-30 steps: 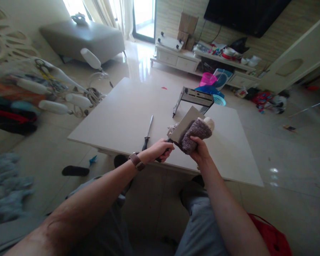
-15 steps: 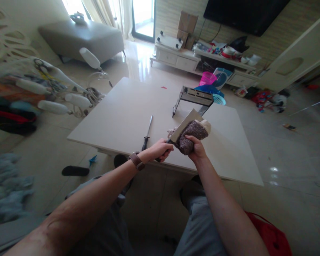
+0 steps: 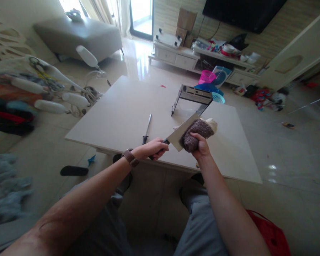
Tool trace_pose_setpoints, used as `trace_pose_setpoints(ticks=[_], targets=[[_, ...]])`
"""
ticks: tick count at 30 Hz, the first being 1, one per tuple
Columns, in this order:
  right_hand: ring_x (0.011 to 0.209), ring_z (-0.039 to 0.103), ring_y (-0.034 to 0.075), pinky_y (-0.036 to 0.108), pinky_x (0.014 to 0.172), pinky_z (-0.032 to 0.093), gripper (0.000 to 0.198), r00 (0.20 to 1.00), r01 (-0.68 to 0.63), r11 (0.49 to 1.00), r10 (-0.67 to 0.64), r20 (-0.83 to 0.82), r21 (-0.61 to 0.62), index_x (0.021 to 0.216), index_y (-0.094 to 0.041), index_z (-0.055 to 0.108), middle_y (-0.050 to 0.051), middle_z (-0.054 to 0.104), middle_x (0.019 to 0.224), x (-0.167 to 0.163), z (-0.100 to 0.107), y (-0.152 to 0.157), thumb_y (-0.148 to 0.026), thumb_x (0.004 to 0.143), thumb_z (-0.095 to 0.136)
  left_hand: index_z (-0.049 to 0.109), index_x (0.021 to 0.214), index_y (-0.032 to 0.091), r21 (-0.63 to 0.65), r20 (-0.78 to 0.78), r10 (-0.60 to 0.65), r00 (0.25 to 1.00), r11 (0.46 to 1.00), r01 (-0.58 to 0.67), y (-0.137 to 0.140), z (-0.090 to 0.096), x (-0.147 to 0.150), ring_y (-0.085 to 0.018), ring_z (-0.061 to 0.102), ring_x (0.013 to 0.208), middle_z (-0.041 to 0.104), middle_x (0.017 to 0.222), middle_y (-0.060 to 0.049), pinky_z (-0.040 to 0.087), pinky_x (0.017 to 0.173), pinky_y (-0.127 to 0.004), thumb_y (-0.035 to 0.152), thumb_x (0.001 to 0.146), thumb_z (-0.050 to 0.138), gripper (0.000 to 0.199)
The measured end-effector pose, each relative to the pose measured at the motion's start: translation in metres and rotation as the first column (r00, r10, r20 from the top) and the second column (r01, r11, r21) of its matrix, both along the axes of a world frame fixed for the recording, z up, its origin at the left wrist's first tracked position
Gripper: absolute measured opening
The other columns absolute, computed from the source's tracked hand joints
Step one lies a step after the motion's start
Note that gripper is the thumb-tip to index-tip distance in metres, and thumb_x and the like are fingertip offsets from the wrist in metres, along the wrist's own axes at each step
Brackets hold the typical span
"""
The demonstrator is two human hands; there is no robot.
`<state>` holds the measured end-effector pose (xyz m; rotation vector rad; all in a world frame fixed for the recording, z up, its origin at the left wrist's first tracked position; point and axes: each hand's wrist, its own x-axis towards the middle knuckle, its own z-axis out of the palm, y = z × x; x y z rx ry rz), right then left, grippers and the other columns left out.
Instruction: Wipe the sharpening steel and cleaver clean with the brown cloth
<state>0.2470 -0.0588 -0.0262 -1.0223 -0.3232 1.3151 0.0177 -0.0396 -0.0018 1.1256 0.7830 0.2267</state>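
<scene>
My left hand [image 3: 156, 148] is closed around the black handle of a cleaver [image 3: 179, 136], whose wide blade points up and to the right above the table. In my right hand [image 3: 202, 146] is a bunched, fuzzy brown cloth [image 3: 196, 133] with a pale part at its far end. The cloth lies against the blade and covers part of it. A honing steel [image 3: 147, 127] with a black handle rests on the table left of the blade. Beyond the cleaver stands a dark-framed rack [image 3: 194, 94] with clear sides.
The white table [image 3: 117, 117] spreads out before my legs. Behind it are a pink basket [image 3: 206, 76] and a low TV cabinet [image 3: 173, 57] with clutter. A lamp with white shades [image 3: 74, 99] is at the left, and a red bag [image 3: 269, 231] lies at the lower right.
My left hand has moved a little left with the cleaver, while my right hand and the cloth have shifted right along the blade. More of the blade near the handle shows.
</scene>
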Motion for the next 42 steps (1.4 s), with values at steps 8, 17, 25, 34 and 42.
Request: trace_pose_setpoints(ticks=[8, 17, 25, 34, 42], targets=[[0.069, 0.072, 0.017, 0.026, 0.063, 0.064, 0.027, 0.992, 0.118, 0.993, -0.117, 0.046, -0.009, 0.087, -0.013, 0.071, 0.003, 0.077, 0.082, 0.019, 0.006, -0.002, -0.008, 0.061, 0.073, 0.041, 0.046, 0.019, -0.014, -0.085, -0.147, 0.985, 0.989, 0.146, 0.012, 0.009, -0.021, -0.006, 0.031, 0.029, 0.036, 0.038, 0.004, 0.032, 0.030, -0.019, 0.022, 0.077, 0.058, 0.035], [0.071, 0.072, 0.016, 0.026, 0.064, 0.063, 0.024, 0.986, 0.152, 0.988, -0.152, 0.067, -0.002, 0.085, -0.015, 0.069, 0.002, 0.077, 0.083, 0.032, 0.008, 0.000, -0.009, 0.062, 0.072, 0.040, 0.045, 0.020, -0.021, -0.112, -0.194, 0.974, 0.981, 0.193, 0.018, 0.009, -0.031, -0.007, 0.031, 0.029, 0.035, 0.035, 0.003, 0.032, 0.030, -0.019, 0.025, 0.076, 0.060, 0.037], [0.068, 0.070, 0.015, 0.024, 0.061, 0.061, 0.021, 0.988, 0.134, 0.991, -0.134, 0.082, 0.011, 0.086, -0.015, 0.070, 0.001, 0.076, 0.083, 0.022, 0.009, 0.003, -0.012, 0.065, 0.071, 0.041, 0.045, 0.020, -0.033, -0.078, -0.187, 0.979, 0.982, 0.184, 0.011, 0.009, -0.015, -0.007, 0.031, 0.028, 0.036, 0.035, 0.003, 0.034, 0.030, -0.020, 0.023, 0.074, 0.058, 0.033], [0.071, 0.071, 0.017, 0.026, 0.064, 0.062, 0.023, 0.986, 0.151, 0.988, -0.146, 0.084, -0.046, 0.088, -0.013, 0.071, 0.003, 0.076, 0.084, 0.018, 0.005, 0.005, -0.011, 0.065, 0.070, 0.041, 0.049, 0.020, -0.073, -0.059, -0.175, 0.983, 0.983, 0.171, 0.010, -0.008, -0.009, -0.007, 0.031, 0.029, 0.035, 0.038, 0.005, 0.035, 0.029, -0.020, 0.022, 0.072, 0.058, 0.029], [0.071, 0.071, 0.017, 0.028, 0.064, 0.063, 0.022, 0.985, 0.155, 0.986, -0.149, 0.088, -0.066, 0.086, -0.015, 0.071, 0.001, 0.076, 0.081, 0.019, -0.004, 0.008, -0.012, 0.065, 0.068, 0.043, 0.049, 0.020, -0.077, -0.085, -0.158, 0.984, 0.985, 0.151, 0.008, -0.009, -0.009, -0.008, 0.031, 0.029, 0.037, 0.040, 0.005, 0.035, 0.028, -0.021, 0.022, 0.071, 0.058, 0.027]])
